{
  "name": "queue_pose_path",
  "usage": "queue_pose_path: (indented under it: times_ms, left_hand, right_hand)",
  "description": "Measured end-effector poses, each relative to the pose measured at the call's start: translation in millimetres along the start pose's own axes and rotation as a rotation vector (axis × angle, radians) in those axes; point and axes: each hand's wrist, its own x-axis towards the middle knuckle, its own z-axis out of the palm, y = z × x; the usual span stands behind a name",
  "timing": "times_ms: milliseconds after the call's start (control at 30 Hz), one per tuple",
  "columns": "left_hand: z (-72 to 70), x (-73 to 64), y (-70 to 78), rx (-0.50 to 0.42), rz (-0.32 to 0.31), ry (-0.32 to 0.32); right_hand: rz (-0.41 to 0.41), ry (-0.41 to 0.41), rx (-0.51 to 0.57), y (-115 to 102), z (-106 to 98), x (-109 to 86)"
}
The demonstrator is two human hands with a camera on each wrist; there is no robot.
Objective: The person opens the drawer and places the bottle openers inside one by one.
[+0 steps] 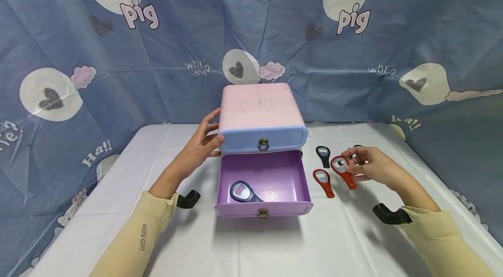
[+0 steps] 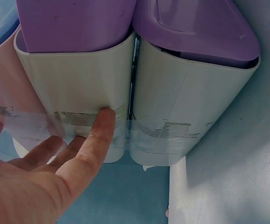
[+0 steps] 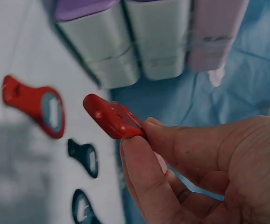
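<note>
My left hand [image 1: 198, 143] rests its fingertips and thumb against the left side of a small drawer cabinet [image 1: 259, 102] with a pink top. In the left wrist view its extended fingers touch the cabinet's pale side wall [image 2: 83, 84], which has clear tape across it. Thumb and fingers of my right hand [image 1: 375, 165] pinch a red bottle opener [image 1: 349, 178] above the table; the right wrist view shows the red handle [image 3: 109, 116] pointing away from the hand. A dark blue bottle opener [image 1: 254, 197] lies inside the pulled-out purple drawer [image 1: 284, 181].
Left of my right hand, another red bottle opener [image 1: 327, 188] and a black one [image 1: 325, 161] lie on the white tablecloth [image 1: 275, 255]. A further dark opener [image 3: 76, 207] is partly hidden by my hand in the head view. The blue upper drawer [image 1: 239, 140] is closed.
</note>
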Motion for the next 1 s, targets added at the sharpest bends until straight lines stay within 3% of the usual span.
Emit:
queue_pose_path:
  times_ms: [433,767,1000]
  left_hand:
    - [0.0,-0.3,0.0,0.004,-0.006,0.002]
    - [0.0,-0.1,-0.5,0.013,-0.005,0.005]
    - [0.1,0.0,0.7,0.013,-0.004,0.002]
  right_hand:
    - [-0.128,0.042,0.015,-47,6,-8.6]
    - [-0.175,0.050,-0.006,-79,16,-17.2]
    - [-0.203,0.024,0.045,-95,26,-19.6]
